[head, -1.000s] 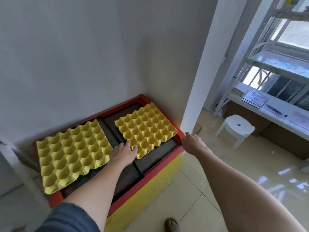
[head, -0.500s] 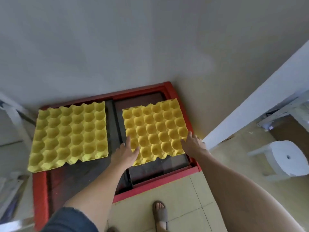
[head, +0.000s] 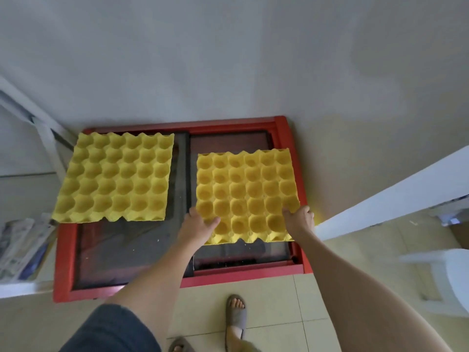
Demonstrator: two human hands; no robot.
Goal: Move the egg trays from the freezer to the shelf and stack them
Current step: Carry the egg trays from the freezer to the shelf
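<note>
Two empty yellow egg trays lie on the dark glass lid of a red-framed chest freezer [head: 63, 255]. The left egg tray [head: 115, 177] rests untouched at the freezer's left end. The right egg tray [head: 247, 195] is gripped at its near corners by both hands. My left hand [head: 198, 226] clasps its near left corner, thumb on top. My right hand [head: 298, 219] clasps its near right corner. The shelf is out of view.
A grey wall stands right behind the freezer. A white post [head: 385, 196] runs along the right. A white plastic stool [head: 449, 278] sits at the right edge. Stacked newspapers [head: 20, 247] lie at the left. My sandalled feet [head: 236, 317] stand on cream floor tiles.
The view has tilted down over the freezer. My right hand came in from the freezer's corner and both hands closed on the right egg tray, which now sits nearer to me.
</note>
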